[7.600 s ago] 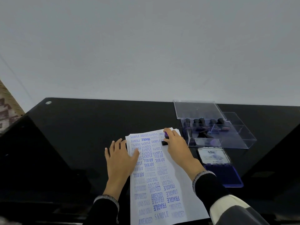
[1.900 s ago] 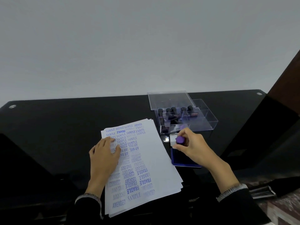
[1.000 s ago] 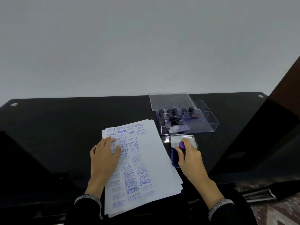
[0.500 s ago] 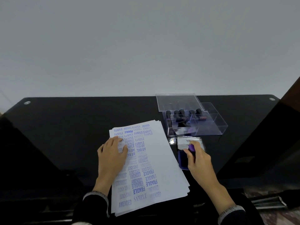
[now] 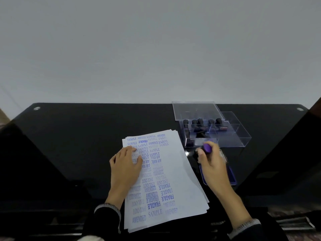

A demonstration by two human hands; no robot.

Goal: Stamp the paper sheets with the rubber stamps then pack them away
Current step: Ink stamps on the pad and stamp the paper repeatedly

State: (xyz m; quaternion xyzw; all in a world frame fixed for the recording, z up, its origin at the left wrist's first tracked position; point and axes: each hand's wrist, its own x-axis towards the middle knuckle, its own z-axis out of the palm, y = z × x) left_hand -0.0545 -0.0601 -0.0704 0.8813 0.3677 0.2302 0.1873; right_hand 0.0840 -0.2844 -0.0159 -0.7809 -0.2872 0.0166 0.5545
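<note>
Mid-stamping, the right hand [image 5: 212, 164] gripped a purple-handled stamp [image 5: 207, 148] over the ink pad [image 5: 231, 174] right of the paper stack [image 5: 175, 181], which the flat left hand [image 5: 126, 164] pinned; the next move probably called for pressing it onto the bare margin.

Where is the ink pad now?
In the head view, the ink pad lies right of the paper stack, just before the clear box, partly under the right hand.

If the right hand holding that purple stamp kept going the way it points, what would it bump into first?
Probably the clear plastic case of stamps, directly beyond the right hand and its purple stamp; height is hard to judge.
</note>
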